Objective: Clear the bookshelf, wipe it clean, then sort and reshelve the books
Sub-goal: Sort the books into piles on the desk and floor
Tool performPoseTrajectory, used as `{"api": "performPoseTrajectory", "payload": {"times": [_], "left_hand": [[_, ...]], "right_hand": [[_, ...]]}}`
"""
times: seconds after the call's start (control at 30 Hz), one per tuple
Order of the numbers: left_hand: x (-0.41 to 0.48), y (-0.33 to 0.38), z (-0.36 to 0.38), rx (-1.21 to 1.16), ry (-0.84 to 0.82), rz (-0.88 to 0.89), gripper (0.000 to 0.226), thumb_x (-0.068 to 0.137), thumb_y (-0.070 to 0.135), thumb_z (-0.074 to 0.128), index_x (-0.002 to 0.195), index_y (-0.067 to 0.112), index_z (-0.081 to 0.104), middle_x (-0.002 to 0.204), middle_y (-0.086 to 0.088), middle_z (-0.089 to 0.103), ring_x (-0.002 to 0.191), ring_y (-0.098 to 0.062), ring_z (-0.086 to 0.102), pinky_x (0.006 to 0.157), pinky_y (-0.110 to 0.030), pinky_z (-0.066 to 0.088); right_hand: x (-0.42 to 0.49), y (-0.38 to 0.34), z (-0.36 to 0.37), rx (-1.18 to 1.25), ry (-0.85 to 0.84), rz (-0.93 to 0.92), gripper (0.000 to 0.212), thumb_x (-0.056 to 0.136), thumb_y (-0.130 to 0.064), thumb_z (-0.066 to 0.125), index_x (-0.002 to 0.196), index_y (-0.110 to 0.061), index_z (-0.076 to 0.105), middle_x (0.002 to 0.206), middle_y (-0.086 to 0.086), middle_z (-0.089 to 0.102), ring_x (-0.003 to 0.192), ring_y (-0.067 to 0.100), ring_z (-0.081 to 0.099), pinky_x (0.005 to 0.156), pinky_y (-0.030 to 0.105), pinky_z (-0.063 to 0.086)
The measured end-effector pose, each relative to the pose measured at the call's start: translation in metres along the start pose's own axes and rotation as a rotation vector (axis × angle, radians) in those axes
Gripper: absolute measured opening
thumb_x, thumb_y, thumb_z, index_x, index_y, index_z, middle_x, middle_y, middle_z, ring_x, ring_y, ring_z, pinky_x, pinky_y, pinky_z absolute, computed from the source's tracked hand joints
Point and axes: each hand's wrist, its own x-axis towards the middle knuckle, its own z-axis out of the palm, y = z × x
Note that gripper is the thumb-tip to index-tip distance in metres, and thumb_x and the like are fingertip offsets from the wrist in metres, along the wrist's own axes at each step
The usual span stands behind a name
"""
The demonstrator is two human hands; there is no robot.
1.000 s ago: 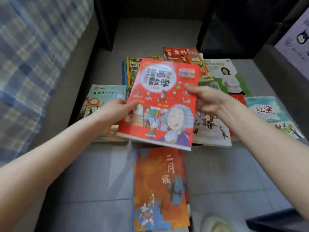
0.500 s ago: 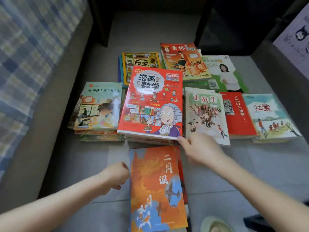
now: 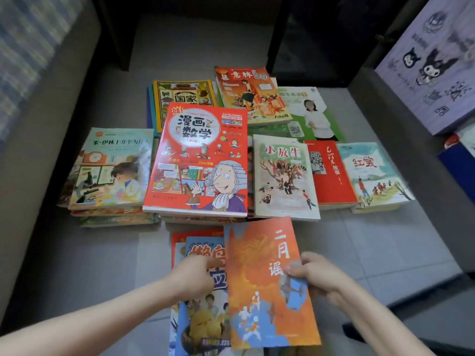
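I've set down the red maths book. My right hand now pinches the orange book aside, baring the blue book, so sorting goes on. My left hand seems to rest on it; its grip I cannot tell.

My right hand: pinches the right edge of the orange book, thumb on the cover and fingers curled beneath.
My left hand: rests on the blue book, fingertips at the orange book's left edge; I cannot tell whether it grips anything.
Orange book: tilted, lying partly over the blue book, nearest to me.
Floor: grey tiles, carrying all the books.
Red comic book: on top of a stack, just beyond my hands.
Left of it: a stack topped by a pale green book.
Right of it: a tree-cover book, a plain red book and a riverside-cover book, side by side.
Far right: a purple box with cartoon figures.
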Motion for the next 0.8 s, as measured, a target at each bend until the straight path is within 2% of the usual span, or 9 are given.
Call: {"api": "performPoseTrajectory", "payload": {"times": [0.07,0.13,0.23,0.37,0.5,0.57,0.67,0.73,0.8], "left_hand": [[0.006,-0.007,0.003,0.021,0.043,-0.046,0.028,0.083,0.004,0.047,0.106,0.014,0.061,0.108,-0.002,0.063,0.094,-0.018,0.059,0.070,-0.025,0.050],[0.009,-0.016,0.009,-0.016,0.128,-0.101,0.009,0.085,0.010,0.052,0.080,0.015,0.047,0.082,0.000,0.056,0.075,-0.016,0.053,0.056,-0.023,0.041],[0.011,-0.029,0.013,-0.133,0.239,-0.158,0.018,0.086,0.019,0.061,0.091,0.015,0.044,0.091,-0.004,0.059,0.084,-0.019,0.060,0.069,-0.028,0.050],[0.012,-0.036,0.012,-0.178,0.297,-0.256,0.051,0.078,0.037,0.074,0.104,0.011,0.038,0.103,-0.009,0.057,0.092,-0.025,0.060,0.072,-0.032,0.051],[0.014,-0.036,0.013,-0.134,0.316,-0.255,0.053,0.076,0.041,0.075,0.099,0.011,0.038,0.098,-0.008,0.055,0.085,-0.023,0.058,0.061,-0.029,0.041],[0.015,-0.037,0.013,-0.092,0.335,-0.251,0.047,0.079,0.039,0.074,0.098,0.013,0.040,0.098,-0.006,0.054,0.083,-0.021,0.056,0.061,-0.027,0.041],[0.016,-0.036,0.015,-0.082,0.351,-0.245,0.036,0.081,0.033,0.070,0.096,0.015,0.042,0.099,-0.005,0.054,0.085,-0.020,0.057,0.065,-0.027,0.046],[0.015,-0.033,0.015,-0.090,0.351,-0.233,0.027,0.083,0.028,0.066,0.093,0.016,0.044,0.095,-0.004,0.055,0.086,-0.020,0.058,0.067,-0.028,0.049],[0.015,-0.028,0.014,-0.107,0.339,-0.239,0.023,0.083,0.025,0.065,0.093,0.016,0.046,0.094,-0.004,0.057,0.087,-0.020,0.059,0.066,-0.027,0.049]], "right_hand": [[-0.012,-0.009,-0.037,-0.141,0.147,-0.102,0.020,0.083,-0.006,0.070,0.080,-0.006,0.050,0.058,0.004,0.062,0.048,0.015,0.058,0.048,0.026,0.049],[-0.022,-0.024,-0.074,-0.419,0.324,-0.128,0.023,0.075,-0.015,0.076,0.073,-0.010,0.053,0.061,0.005,0.067,0.060,0.024,0.063,0.066,0.042,0.056],[-0.028,-0.056,-0.133,-0.676,0.528,0.077,0.015,0.063,-0.020,0.075,0.069,-0.011,0.064,0.054,0.002,0.068,0.069,0.026,0.067,0.076,0.040,0.056],[-0.012,-0.089,-0.188,-0.471,0.812,0.215,0.024,0.043,-0.014,0.064,0.064,-0.005,0.073,0.069,0.013,0.069,0.078,0.034,0.067,0.082,0.045,0.054],[0.033,-0.103,-0.220,-0.164,1.128,0.172,0.033,0.074,-0.001,0.067,0.107,0.003,0.064,0.106,0.023,0.063,0.110,0.038,0.058,0.093,0.043,0.046],[0.058,-0.106,-0.235,-0.105,1.066,0.059,0.040,0.068,-0.008,0.068,0.107,0.000,0.068,0.111,0.019,0.066,0.097,0.031,0.064,0.084,0.037,0.052],[0.106,-0.093,-0.280,0.021,0.851,-0.074,0.046,0.071,-0.018,0.072,0.114,-0.006,0.066,0.114,0.009,0.065,0.075,0.017,0.057,0.051,0.013,0.050],[0.166,-0.066,-0.327,0.066,0.760,-0.159,0.068,0.066,-0.034,0.071,0.127,-0.008,0.057,0.123,0.012,0.062,0.094,0.024,0.060,0.079,0.025,0.057],[0.212,-0.038,-0.350,-0.063,0.777,-0.112,0.081,0.061,-0.032,0.073,0.136,-0.012,0.049,0.130,0.017,0.057,0.113,0.035,0.057,0.097,0.045,0.049]]}}
